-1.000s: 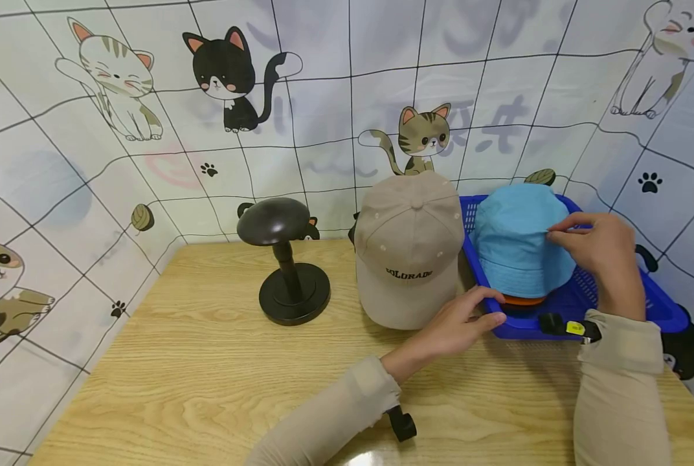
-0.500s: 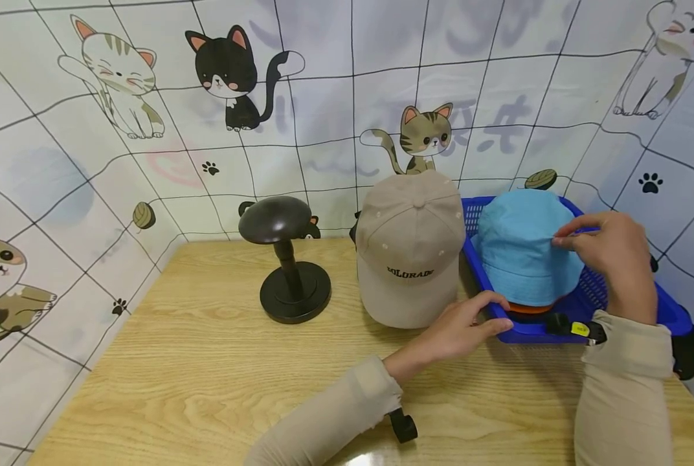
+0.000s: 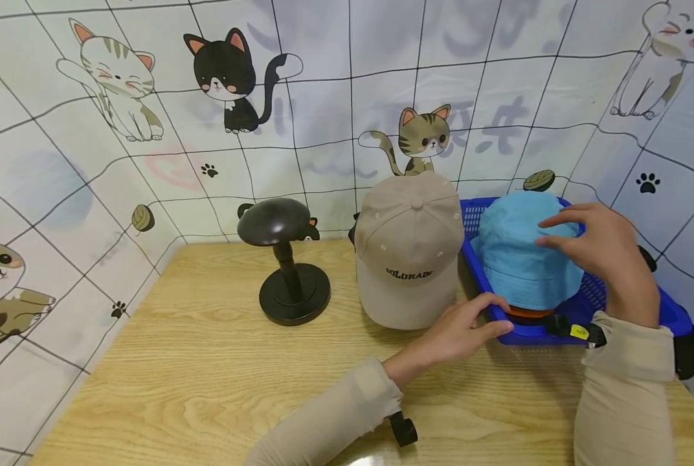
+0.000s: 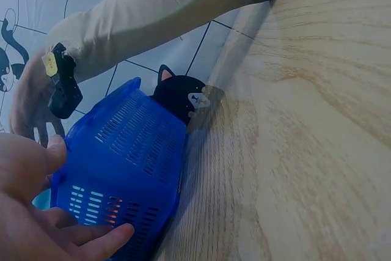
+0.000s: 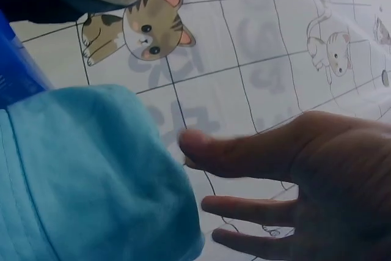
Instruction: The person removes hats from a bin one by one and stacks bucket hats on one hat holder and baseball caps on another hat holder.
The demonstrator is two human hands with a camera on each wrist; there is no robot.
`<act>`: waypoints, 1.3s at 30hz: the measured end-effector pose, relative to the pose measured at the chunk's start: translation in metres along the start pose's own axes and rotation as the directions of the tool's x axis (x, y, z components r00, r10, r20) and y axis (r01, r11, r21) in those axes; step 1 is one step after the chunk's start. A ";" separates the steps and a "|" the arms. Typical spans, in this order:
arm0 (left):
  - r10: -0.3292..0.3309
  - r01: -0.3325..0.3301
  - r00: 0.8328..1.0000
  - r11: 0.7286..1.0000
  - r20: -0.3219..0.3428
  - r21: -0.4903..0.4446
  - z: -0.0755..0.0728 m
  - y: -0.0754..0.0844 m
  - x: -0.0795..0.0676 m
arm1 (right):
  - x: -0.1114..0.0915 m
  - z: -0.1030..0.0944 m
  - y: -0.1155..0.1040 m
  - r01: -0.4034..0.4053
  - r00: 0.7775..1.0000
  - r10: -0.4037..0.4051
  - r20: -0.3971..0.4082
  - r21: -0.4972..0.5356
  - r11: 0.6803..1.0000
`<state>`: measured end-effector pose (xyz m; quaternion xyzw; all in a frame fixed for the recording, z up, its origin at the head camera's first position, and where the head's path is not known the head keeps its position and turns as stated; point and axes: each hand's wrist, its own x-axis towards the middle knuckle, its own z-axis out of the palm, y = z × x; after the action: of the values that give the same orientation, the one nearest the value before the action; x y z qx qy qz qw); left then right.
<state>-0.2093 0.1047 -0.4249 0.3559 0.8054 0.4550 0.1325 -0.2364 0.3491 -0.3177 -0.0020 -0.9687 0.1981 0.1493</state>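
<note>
Holding the right hand [image 3: 606,243] with thumb and fingers apart just beside the blue bucket hat [image 3: 522,259], inside the blue basket [image 3: 530,334] below that grip, and touching its rim with the left hand [image 3: 463,329] likewise parted, near the beige cap [image 3: 411,252].

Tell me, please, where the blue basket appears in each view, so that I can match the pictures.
Head: the blue basket is at the right, beside the beige cap.
Left wrist: left of centre, mostly in the lower half, with its slotted outer walls showing.
Right wrist: only a piece, at the left edge in the upper half.
Shared landmark: the light-blue hat, just a sliver at the left in the left wrist view.
</note>
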 end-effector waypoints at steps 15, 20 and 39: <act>-0.007 0.007 1.000 1.000 0.004 -0.023 0.001 -0.002 -0.002 | 0.004 0.010 -0.016 -0.160 0.985 0.170 -0.044 0.170 0.972; -0.001 0.001 1.000 1.000 -0.004 -0.014 0.000 -0.002 -0.002 | 0.001 0.008 -0.020 -0.225 0.935 0.299 -0.190 0.331 0.916; 0.019 -0.019 1.000 1.000 -0.014 0.000 0.002 -0.001 -0.001 | -0.006 -0.008 -0.029 -0.086 0.845 0.368 -0.388 0.580 0.810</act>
<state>-0.2077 0.1046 -0.4271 0.3603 0.8030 0.4586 0.1227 -0.2269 0.3247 -0.3008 -0.1288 -0.7958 0.4736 0.3547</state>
